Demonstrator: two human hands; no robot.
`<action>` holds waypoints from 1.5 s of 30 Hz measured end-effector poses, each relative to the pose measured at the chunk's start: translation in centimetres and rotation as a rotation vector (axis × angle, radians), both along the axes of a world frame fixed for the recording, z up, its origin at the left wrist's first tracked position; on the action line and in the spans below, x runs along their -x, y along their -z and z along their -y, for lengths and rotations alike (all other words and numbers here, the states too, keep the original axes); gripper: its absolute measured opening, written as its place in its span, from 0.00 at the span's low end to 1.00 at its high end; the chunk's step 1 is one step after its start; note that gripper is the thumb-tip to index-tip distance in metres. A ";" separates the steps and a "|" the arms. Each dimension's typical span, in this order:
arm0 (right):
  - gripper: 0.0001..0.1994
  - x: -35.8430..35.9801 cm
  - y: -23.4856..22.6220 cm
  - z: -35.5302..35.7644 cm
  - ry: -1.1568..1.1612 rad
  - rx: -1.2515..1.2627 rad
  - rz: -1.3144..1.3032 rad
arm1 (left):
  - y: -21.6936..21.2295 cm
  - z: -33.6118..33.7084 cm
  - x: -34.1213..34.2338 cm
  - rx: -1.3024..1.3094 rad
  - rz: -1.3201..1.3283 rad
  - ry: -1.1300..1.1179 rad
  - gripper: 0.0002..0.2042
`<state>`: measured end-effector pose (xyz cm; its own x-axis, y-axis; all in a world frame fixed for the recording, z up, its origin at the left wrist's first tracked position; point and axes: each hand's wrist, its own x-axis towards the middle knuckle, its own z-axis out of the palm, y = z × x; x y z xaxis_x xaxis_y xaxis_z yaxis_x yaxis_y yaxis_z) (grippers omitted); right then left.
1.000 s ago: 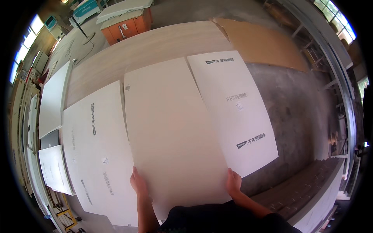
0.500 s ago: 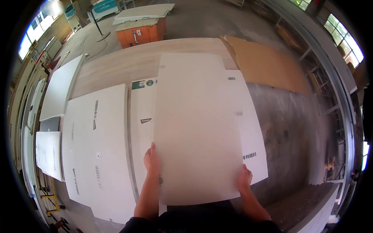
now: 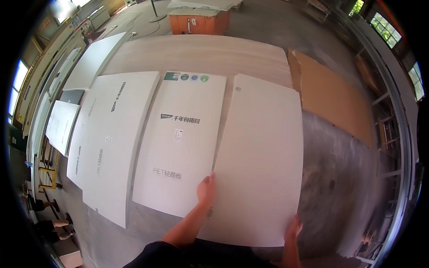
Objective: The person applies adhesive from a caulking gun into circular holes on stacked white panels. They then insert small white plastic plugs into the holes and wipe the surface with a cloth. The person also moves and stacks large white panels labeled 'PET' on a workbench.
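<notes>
A plain white cabinet-door panel [image 3: 263,156] is held along its two long sides, its near end close to my body. A round hole shows near its far left corner, and another by my left wrist. My left hand [image 3: 206,191] grips its left edge, thumb on top and fingers hidden beneath. My right hand [image 3: 293,228] is closed on the right edge near the close corner. The panel now covers nearly all of the white board under it; whether it rests fully on it, I cannot tell. To its left lies a white printed panel [image 3: 178,147] with green labels.
Further left is a stack of white printed panels [image 3: 116,134], with more white boards [image 3: 96,58] beyond. Brown cardboard [image 3: 335,98] lies at the right. Behind the wooden tabletop [image 3: 201,49] stands an orange box [image 3: 201,24]. At the far left edge, a person's legs [image 3: 56,223] show.
Both hands have carried the panel right and lowered it over the right-hand board, uncovering the printed panel's labels and lettering. My view has swung leftward.
</notes>
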<state>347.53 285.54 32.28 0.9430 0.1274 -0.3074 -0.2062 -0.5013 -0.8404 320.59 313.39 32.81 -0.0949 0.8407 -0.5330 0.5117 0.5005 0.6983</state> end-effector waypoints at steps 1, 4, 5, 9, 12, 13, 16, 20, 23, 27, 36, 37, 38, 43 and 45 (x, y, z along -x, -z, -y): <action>0.21 -0.7 0.3 0.5 -0.006 -0.013 0.002 | 0.2 0.6 -0.6 -0.009 0.004 -0.006 0.29; 0.21 -2.4 1.1 1.2 -0.022 -0.022 0.026 | 0.6 2.3 -1.9 0.010 0.026 -0.043 0.28; 0.21 -2.7 1.2 1.3 -0.027 -0.006 0.048 | 0.6 2.5 -2.2 0.017 0.029 -0.043 0.28; 0.22 -4.6 3.2 2.2 -0.115 -0.058 0.075 | 1.5 3.1 -3.1 0.008 0.037 -0.065 0.28; 0.24 -5.5 2.9 1.1 -0.115 0.028 0.065 | 2.8 3.2 -3.9 0.010 0.040 -0.068 0.28; 0.24 -5.7 3.1 1.2 -0.150 0.066 0.096 | 3.0 3.3 -4.1 0.019 0.040 -0.062 0.28; 0.25 -6.1 4.5 1.4 -0.237 0.144 0.184 | 3.3 3.1 -4.4 0.018 0.014 -0.039 0.27; 0.26 -6.1 5.3 1.5 -0.342 0.258 0.176 | 3.8 2.7 -4.0 -0.011 -0.044 0.028 0.27; 0.23 -5.3 4.8 1.1 -0.404 0.483 0.262 | 2.2 2.2 -3.3 -0.009 -0.194 0.196 0.24; 0.18 -6.7 2.5 0.0 -0.584 0.697 0.676 | -0.3 3.0 -1.3 -0.088 -0.342 0.432 0.19; 0.23 -13.7 7.4 -9.7 -0.609 -0.019 -0.144 | 4.5 6.8 0.8 -0.073 -0.195 0.475 0.26; 0.24 -14.8 7.7 -11.4 -0.663 -0.006 -0.133 | 4.8 7.0 0.2 -0.105 -0.189 0.464 0.26; 0.25 -15.9 8.0 -13.2 -0.717 0.006 -0.123 | 4.8 6.9 -0.3 -0.108 -0.213 0.445 0.26; 0.31 -15.3 8.3 -17.9 -0.683 0.242 0.083 | 4.2 7.8 -1.4 -0.186 -0.313 0.387 0.23; 0.33 -14.7 7.9 -18.3 -0.661 0.234 0.077 | 4.5 7.6 -1.5 -0.219 -0.296 0.369 0.22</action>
<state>362.28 303.85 24.39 0.7107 0.6199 -0.3327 0.2595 -0.6706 -0.6950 322.07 305.78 28.27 0.1090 0.9354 -0.3364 0.8178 0.1080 0.5653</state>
